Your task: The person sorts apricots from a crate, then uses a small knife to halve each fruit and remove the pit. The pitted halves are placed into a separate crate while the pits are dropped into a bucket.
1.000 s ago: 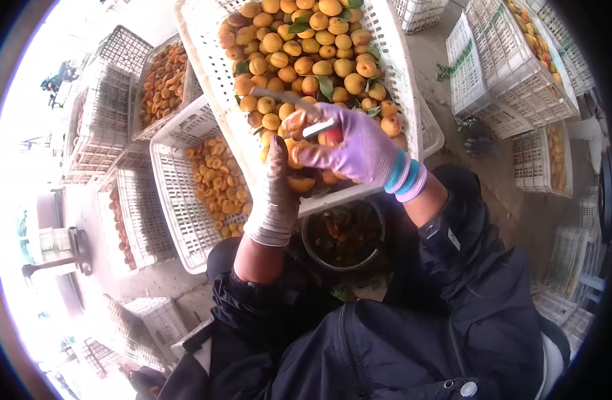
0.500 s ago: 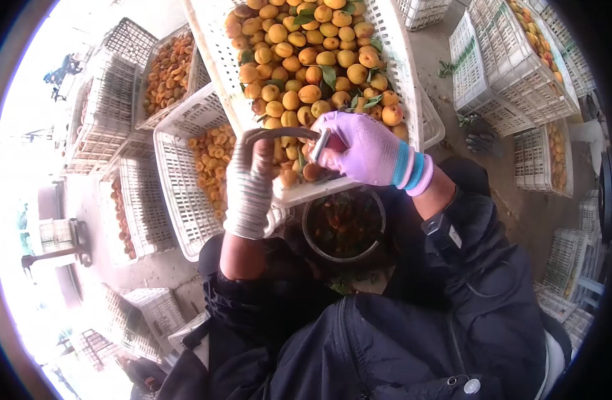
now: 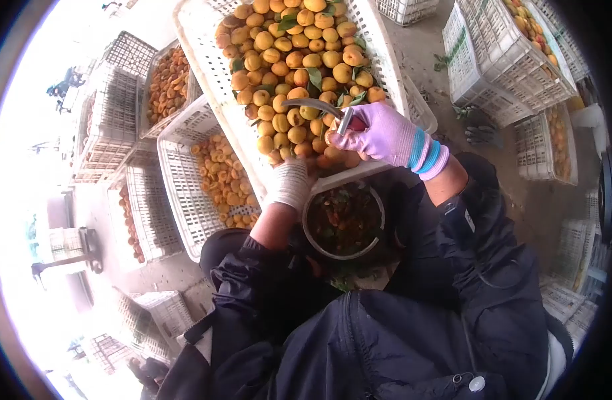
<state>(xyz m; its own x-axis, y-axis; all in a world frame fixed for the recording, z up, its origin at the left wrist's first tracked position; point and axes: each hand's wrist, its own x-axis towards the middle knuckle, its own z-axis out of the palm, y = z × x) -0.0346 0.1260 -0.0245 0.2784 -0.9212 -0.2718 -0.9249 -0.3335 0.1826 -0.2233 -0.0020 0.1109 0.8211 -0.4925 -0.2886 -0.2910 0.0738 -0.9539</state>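
Note:
My right hand [image 3: 379, 137], in a purple knit glove with blue bands, is closed around the reddish handle of a curved knife [image 3: 311, 104]. Its dark hooked blade points left above the apricots [image 3: 296, 60]. My left hand [image 3: 290, 183], in a whitish glove, reaches over the near edge of a white plastic crate [image 3: 219, 110], against the lowest fruit. Its fingertips are blurred and partly hidden, so whether an apricot is in them does not show. Green leaves lie among the whole yellow-orange fruit.
Below the crate, between my knees, a round bucket [image 3: 380, 230] holds dark scraps. A second white crate [image 3: 186, 220] on the left contains halved apricots [image 3: 222, 177]. More stacked crates [image 3: 482, 60] stand right, and others [image 3: 109, 113] left. A dark glove [image 3: 480, 135] lies on the floor.
My left hand has moved away from the blade, down and right to the fruit at the crate's near edge. My right hand, still holding the knife, has shifted slightly right. The view has shifted a little.

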